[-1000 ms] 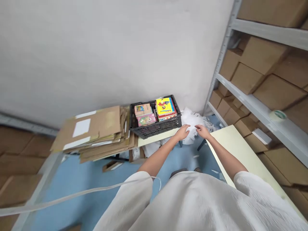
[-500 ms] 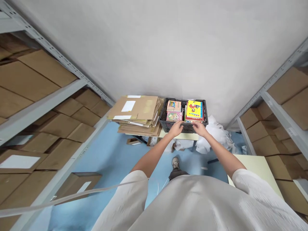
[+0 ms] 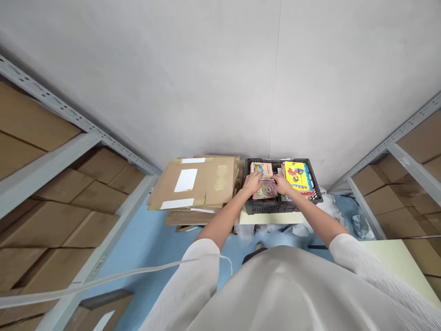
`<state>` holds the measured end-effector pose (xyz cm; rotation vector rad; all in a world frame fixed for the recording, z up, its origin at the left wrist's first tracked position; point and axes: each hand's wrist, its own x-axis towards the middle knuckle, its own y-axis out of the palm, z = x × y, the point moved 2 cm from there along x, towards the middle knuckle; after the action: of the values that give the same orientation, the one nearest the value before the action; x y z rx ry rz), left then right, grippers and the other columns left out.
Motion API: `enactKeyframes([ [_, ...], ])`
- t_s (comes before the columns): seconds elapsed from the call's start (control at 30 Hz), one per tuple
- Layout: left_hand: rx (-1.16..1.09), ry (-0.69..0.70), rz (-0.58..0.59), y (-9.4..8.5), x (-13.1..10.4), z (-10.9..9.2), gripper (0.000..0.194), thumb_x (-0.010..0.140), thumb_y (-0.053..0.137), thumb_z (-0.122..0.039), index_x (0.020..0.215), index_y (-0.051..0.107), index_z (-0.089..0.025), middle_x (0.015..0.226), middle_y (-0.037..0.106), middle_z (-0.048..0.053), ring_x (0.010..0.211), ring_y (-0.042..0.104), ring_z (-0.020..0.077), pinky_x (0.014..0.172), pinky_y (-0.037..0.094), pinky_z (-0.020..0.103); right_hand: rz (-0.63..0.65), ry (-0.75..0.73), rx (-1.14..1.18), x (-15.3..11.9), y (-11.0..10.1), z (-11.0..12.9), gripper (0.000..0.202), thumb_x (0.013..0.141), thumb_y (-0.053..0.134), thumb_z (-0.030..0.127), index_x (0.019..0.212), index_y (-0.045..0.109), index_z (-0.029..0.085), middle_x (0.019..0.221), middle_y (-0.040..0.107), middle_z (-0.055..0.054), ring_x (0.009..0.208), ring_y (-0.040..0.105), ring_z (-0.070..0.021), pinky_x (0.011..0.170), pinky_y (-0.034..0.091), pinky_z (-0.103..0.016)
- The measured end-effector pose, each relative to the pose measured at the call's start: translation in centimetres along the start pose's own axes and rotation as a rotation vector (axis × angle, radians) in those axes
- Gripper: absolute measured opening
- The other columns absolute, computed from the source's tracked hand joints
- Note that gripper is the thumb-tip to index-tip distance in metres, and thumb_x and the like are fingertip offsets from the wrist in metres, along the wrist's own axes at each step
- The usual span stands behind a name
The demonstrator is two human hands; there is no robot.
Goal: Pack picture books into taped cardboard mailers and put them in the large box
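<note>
A black plastic crate (image 3: 275, 208) holds two groups of books side by side. In its left half lie an orange-pink book (image 3: 262, 168) and, nearer me, a pink-green book (image 3: 264, 190). Its right half carries a yellow book (image 3: 296, 174) with a red figure on the cover. My left hand (image 3: 253, 183) is closed at the left edge of the orange-pink book. At the opposite edge my right hand (image 3: 281, 185) is closed too, its fingertips on the same book. Both sets of fingertips are partly hidden.
Flattened cardboard boxes (image 3: 217, 184) are piled left of the crate on a pale table (image 3: 268, 219). Shelves of cartons (image 3: 93, 197) line both sides. White wrapping (image 3: 332, 207) lies at right on the blue floor, and another pale tabletop (image 3: 396, 262) stands near my right arm.
Both hands have left the crate's near rim and reached inside to the left-hand books. My view has shifted, so the crate appears lower and farther right.
</note>
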<state>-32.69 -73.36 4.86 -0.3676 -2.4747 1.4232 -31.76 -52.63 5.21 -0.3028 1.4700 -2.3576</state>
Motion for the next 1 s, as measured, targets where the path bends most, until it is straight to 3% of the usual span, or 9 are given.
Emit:
enactKeyframes([
  [0.1,0.046,0.032,0.030,0.4,1.7,1.5,0.043,0.096,0.054,-0.011,0.135,0.069,-0.019,0.151,0.063,0.018,0.148,0.054,0.0334,0.128,0.036,0.054,0.055,0.045,-0.079,2.5,1.4,0.2,0.051,0.097,0.058,0.016,0.147,0.066,0.016,0.155,0.061,-0.018,0.138,0.060,-0.0309,0.115,0.049,-0.041],
  [0.2,0.059,0.025,0.051,1.3,3.1,2.6,0.051,0.093,0.053,-0.008,0.141,0.065,-0.019,0.160,0.056,0.021,0.156,0.044,0.0348,0.131,0.025,0.061,0.087,0.118,-0.156,4.2,2.5,0.2,0.067,0.094,0.062,0.020,0.160,0.053,0.016,0.173,0.039,-0.019,0.151,0.046,-0.0374,0.116,0.047,-0.049],
  [0.3,0.069,0.007,0.066,1.9,3.8,3.4,0.060,0.092,0.055,-0.009,0.150,0.058,-0.019,0.161,0.055,0.023,0.156,0.045,0.0358,0.131,0.022,0.064,0.100,0.146,-0.198,5.0,3.1,0.2,0.074,0.094,0.059,0.019,0.166,0.043,0.015,0.178,0.031,-0.019,0.158,0.036,-0.0397,0.117,0.042,-0.054],
  [0.47,0.137,0.067,0.091,1.8,3.7,3.9,0.048,0.091,0.061,-0.011,0.139,0.065,-0.014,0.141,0.067,0.024,0.140,0.059,0.0363,0.125,0.032,0.056,0.032,0.138,-0.247,4.8,3.2,0.6,0.058,0.098,0.050,0.016,0.155,0.057,0.018,0.167,0.049,-0.017,0.142,0.052,-0.0368,0.114,0.041,-0.051],
  [0.6,0.132,0.079,0.118,1.1,3.5,3.8,0.028,0.095,0.062,-0.012,0.120,0.073,-0.014,0.126,0.074,0.023,0.126,0.068,0.0353,0.117,0.042,0.051,-0.009,0.128,-0.265,4.6,2.8,0.6,0.041,0.104,0.047,0.020,0.138,0.070,0.020,0.142,0.070,-0.017,0.124,0.062,-0.0338,0.106,0.044,-0.046],
  [0.73,0.208,0.073,0.119,-0.2,3.5,3.2,0.024,0.099,0.057,-0.010,0.113,0.076,-0.015,0.117,0.078,0.021,0.114,0.074,0.0317,0.106,0.050,0.044,0.008,0.120,-0.282,4.5,1.6,0.7,0.038,0.105,0.046,0.018,0.130,0.074,0.019,0.125,0.076,-0.018,0.116,0.064,-0.0316,0.101,0.043,-0.040],
  [0.87,0.194,0.123,0.042,-2.2,4.0,1.9,0.026,0.100,0.054,-0.012,0.112,0.077,-0.017,0.120,0.078,0.019,0.120,0.072,0.0323,0.111,0.047,0.046,-0.042,0.129,-0.299,3.7,-0.7,1.4,0.040,0.108,0.042,0.019,0.130,0.075,0.018,0.120,0.077,-0.019,0.115,0.062,-0.0323,0.103,0.040,-0.041],
  [1.0,-0.050,0.167,-0.020,-3.5,5.5,-0.5,0.029,0.098,0.054,-0.012,0.113,0.076,-0.022,0.124,0.078,0.015,0.131,0.065,0.0331,0.124,0.036,0.053,-0.143,0.146,-0.303,1.6,-4.0,1.2,0.040,0.110,0.041,0.022,0.133,0.073,0.020,0.123,0.077,-0.017,0.117,0.060,-0.0332,0.103,0.037,-0.042],
])
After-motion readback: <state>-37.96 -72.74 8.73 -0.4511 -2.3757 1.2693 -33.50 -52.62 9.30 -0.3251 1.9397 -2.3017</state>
